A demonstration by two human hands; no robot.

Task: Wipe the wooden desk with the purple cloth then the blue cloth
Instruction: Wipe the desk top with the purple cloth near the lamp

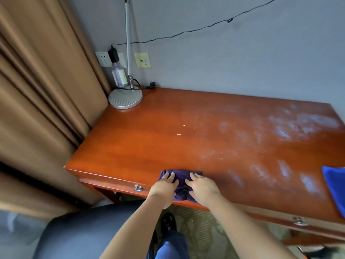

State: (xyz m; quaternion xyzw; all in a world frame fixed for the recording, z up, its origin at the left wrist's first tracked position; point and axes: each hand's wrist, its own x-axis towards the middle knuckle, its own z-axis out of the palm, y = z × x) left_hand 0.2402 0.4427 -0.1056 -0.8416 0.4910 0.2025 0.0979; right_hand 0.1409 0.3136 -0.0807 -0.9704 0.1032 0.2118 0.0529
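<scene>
Now both hands flat, fingers spread, pressing purple cloth at desk near edge: left hand, right hand. White smears lie rightward, toward blue cloth; right hand nearer. Likely sweep runs right.

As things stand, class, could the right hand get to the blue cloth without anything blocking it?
Probably yes. The right hand rests on the purple cloth, and only bare, smeared desk lies between it and the blue cloth at the desk's right edge.
</scene>
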